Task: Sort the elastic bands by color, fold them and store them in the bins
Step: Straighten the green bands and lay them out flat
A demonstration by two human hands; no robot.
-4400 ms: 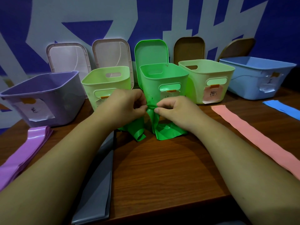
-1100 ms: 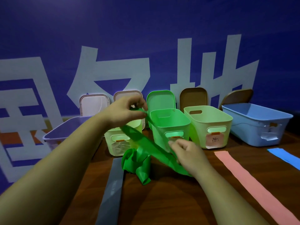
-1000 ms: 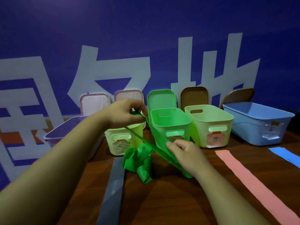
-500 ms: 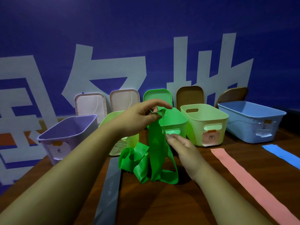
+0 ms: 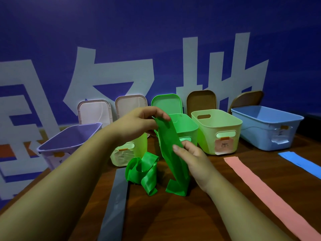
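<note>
In front of the green bin | I see left hand pinching the top end of the green band | right hand now clamps its middle, thumb in front, where before the fingers only touched | band hangs nearly upright, lower end on the table
</note>
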